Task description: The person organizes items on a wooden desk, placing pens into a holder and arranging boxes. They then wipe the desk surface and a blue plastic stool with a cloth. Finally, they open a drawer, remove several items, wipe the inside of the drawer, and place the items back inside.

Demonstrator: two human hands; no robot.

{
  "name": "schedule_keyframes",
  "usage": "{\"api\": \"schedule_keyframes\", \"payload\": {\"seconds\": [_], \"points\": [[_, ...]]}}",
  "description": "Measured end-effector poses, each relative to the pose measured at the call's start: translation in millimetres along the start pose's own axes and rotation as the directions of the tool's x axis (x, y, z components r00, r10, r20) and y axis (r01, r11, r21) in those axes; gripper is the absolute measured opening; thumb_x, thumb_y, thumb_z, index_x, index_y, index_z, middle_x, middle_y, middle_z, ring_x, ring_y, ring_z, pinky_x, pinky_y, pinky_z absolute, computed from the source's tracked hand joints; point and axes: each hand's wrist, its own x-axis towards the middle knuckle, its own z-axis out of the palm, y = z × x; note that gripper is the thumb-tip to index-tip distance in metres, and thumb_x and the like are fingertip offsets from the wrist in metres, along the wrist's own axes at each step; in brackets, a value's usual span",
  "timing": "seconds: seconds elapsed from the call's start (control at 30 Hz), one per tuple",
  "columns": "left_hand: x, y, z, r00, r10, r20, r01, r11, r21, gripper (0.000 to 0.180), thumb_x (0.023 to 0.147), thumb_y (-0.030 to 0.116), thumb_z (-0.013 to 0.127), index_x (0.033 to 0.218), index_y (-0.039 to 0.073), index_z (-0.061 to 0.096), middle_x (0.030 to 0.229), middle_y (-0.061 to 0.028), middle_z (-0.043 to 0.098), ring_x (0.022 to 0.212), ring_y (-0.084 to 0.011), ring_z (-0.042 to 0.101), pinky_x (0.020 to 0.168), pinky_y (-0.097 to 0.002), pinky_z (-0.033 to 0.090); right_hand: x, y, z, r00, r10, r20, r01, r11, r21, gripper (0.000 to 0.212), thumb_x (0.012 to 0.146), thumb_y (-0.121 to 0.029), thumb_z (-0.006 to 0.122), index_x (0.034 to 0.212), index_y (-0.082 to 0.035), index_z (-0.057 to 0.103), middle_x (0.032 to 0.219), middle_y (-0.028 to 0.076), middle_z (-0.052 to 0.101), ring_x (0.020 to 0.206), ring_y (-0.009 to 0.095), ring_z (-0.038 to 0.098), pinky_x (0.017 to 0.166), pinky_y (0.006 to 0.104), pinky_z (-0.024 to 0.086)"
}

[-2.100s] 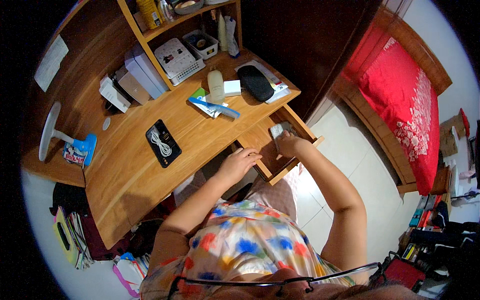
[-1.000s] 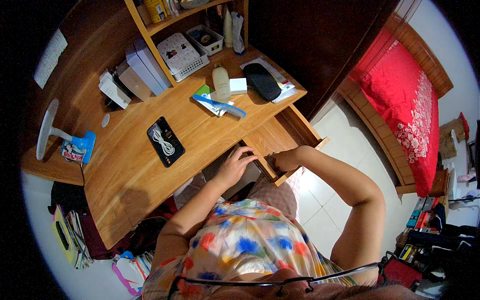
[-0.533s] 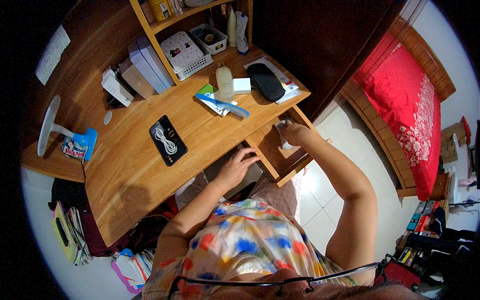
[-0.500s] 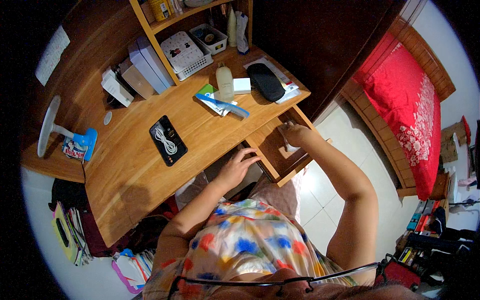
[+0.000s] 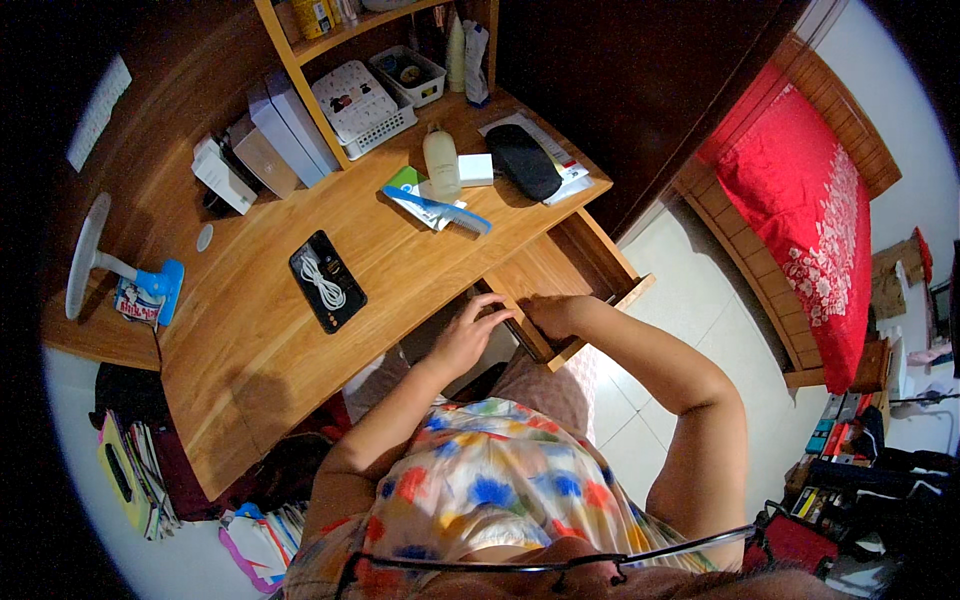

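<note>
A wooden drawer (image 5: pixel 560 258) stands pulled out from the desk's right front. Inside it, my right hand (image 5: pixel 552 316) reaches down into the near left corner, fingers bent and pointing down. What it holds, if anything, is hidden beneath the hand. My left hand (image 5: pixel 470 332) is at the outer side of the drawer's left wall, its fingers stretched and apart, fingertips at the wall's top edge. On the desktop behind the drawer lies a blue comb (image 5: pixel 440 210), across a green and white packet (image 5: pixel 406 183). A pale bottle (image 5: pixel 441 165) stands beside them.
A black phone-like slab (image 5: pixel 328 283) with a coiled white cable lies mid-desk. Further right are a white box (image 5: pixel 475 170) and a black pouch (image 5: pixel 525 162). A lamp (image 5: pixel 95 257) stands at far left. White baskets (image 5: pixel 380 133) sit under the shelf; a red-covered bed (image 5: pixel 790 190) is at right.
My right hand has moved from the drawer's middle toward its near left corner. The white crumpled thing seen under it before is out of sight. My left hand stays by the drawer wall.
</note>
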Motion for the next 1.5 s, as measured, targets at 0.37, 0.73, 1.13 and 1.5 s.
{"api": "schedule_keyframes", "payload": {"seconds": [0.37, 0.73, 1.13, 1.5], "points": [[2, 7, -8, 0.999, -0.015, 0.040, 0.013, 0.999, 0.038, 0.045, 0.083, -0.008, 0.054, 0.123, 0.012, 0.060, 0.131, -0.0126, 0.047, 0.119, -0.0321, 0.050, 0.101, -0.0392, 0.044, -5, 53, -27, 0.837, 0.521, -0.168, -0.489, 0.849, 0.198, 0.045, 0.084, -0.009, 0.059, 0.128, -0.009, 0.049, 0.130, 0.016, 0.050, 0.119, 0.034, 0.052, 0.090, 0.0417, 0.050], [-1, 3, -7, 1.000, -0.018, 0.023, 0.018, 1.000, 0.002, 0.048, 0.082, -0.009, 0.051, 0.123, 0.013, 0.059, 0.131, -0.0104, 0.046, 0.121, -0.0307, 0.049, 0.099, -0.0391, 0.045, -64, 57, -55, 0.526, 0.312, -0.791, -0.427, 0.901, 0.072, 0.050, 0.078, -0.003, 0.055, 0.128, -0.004, 0.052, 0.135, 0.012, 0.048, 0.121, 0.033, 0.047, 0.094, 0.0383, 0.047], [-5, 8, -8, 1.000, -0.028, 0.014, 0.027, 0.999, 0.034, 0.045, 0.084, -0.005, 0.055, 0.124, 0.013, 0.059, 0.132, -0.0125, 0.046, 0.120, -0.0319, 0.050, 0.098, -0.0398, 0.046, -87, 81, -63, 0.723, 0.420, -0.548, -0.361, 0.906, 0.219, 0.042, 0.092, -0.020, 0.047, 0.134, -0.017, 0.051, 0.113, 0.014, 0.065, 0.094, 0.033, 0.066, 0.079, 0.0434, 0.052], [-5, 2, -4, 1.000, -0.004, 0.009, 0.004, 1.000, 0.014, 0.049, 0.081, -0.006, 0.059, 0.126, 0.012, 0.057, 0.133, -0.0118, 0.045, 0.124, -0.0313, 0.047, 0.100, -0.0402, 0.043, -158, 56, -45, 0.750, 0.451, -0.484, -0.459, 0.881, 0.110, 0.020, 0.082, -0.013, 0.054, 0.095, -0.011, 0.069, 0.096, 0.014, 0.067, 0.094, 0.034, 0.064, 0.079, 0.0433, 0.053]]}}
